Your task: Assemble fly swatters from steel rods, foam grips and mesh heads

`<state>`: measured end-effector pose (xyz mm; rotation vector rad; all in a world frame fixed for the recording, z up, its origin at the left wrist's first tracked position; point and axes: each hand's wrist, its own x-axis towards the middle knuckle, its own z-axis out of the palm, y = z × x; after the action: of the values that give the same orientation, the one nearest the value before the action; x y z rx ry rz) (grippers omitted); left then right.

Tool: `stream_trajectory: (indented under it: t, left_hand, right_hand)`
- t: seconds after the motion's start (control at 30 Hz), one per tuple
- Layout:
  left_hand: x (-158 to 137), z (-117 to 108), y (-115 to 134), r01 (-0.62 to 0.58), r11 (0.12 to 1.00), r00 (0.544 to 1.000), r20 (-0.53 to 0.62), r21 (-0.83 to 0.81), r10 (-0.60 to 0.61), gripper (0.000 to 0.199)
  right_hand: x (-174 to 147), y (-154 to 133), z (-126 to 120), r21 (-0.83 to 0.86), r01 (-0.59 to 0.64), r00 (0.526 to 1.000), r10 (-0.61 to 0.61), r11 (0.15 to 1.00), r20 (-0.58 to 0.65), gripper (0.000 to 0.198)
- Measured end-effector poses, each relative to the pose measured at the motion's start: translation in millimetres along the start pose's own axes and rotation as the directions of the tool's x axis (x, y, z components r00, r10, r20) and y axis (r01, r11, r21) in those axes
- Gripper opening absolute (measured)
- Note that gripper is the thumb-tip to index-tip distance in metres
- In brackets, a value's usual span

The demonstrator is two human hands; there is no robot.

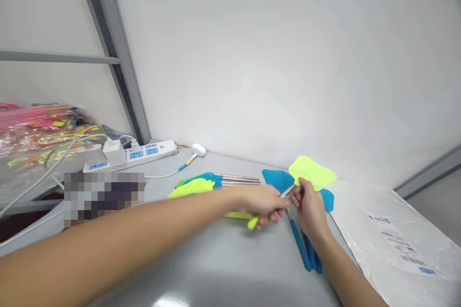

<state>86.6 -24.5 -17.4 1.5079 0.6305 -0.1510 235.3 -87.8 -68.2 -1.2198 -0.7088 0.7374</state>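
A yellow-green fly swatter (310, 171) with a perforated head and a metal shaft is held between both hands. My right hand (309, 204) pinches it where the shaft meets the head. Around its shaft and handle, my left hand (268, 204) is closed; a yellow-green handle end (253, 223) sticks out below the fingers. Under the raised head lie blue fly swatters (277, 180) with blue handles (299, 244) pointing toward me. Left of them rests a pile of yellow-green and blue swatters (196, 186) with metal shafts (239, 180), partly hidden by my left forearm.
A white power strip (151, 152) with plugs and cables stands at the back left. Plastic-wrapped colourful goods (46, 134) lie beyond it, by a grey metal frame (118, 48). At right is a white plastic package (399, 235) with a label. A white wall closes off the back.
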Motion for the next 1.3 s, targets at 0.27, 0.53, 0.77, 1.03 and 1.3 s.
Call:
stream_trajectory:
  t: [0.27,0.53,0.77,1.03,1.3]
  left_hand:
    - [-6,77,-75,-0.21,0.797,0.972,-0.21,-0.567,0.106,0.041]
    - [-5,75,-90,-0.335,0.793,0.934,-0.288,-0.509,0.21,0.035]
    - [-8,74,-90,-0.324,0.812,0.937,-0.28,-0.486,0.207,0.033]
    - [-5,74,-94,-0.32,0.798,0.94,-0.279,-0.511,0.198,0.033]
    - [-8,68,-93,-0.326,0.828,0.935,-0.287,-0.457,0.21,0.036]
  right_hand:
    - [-16,4,10,-0.231,0.041,0.988,-0.005,0.972,0.154,0.037]
    - [-16,14,8,-0.256,0.071,0.967,-0.004,0.964,0.255,0.04]
    - [-23,8,11,-0.265,0.074,0.969,-0.007,0.961,0.246,0.04]
    - [-22,13,9,-0.285,0.083,0.971,-0.013,0.955,0.238,0.04]
    - [-22,12,12,-0.209,0.057,0.962,0.002,0.976,0.274,0.04]
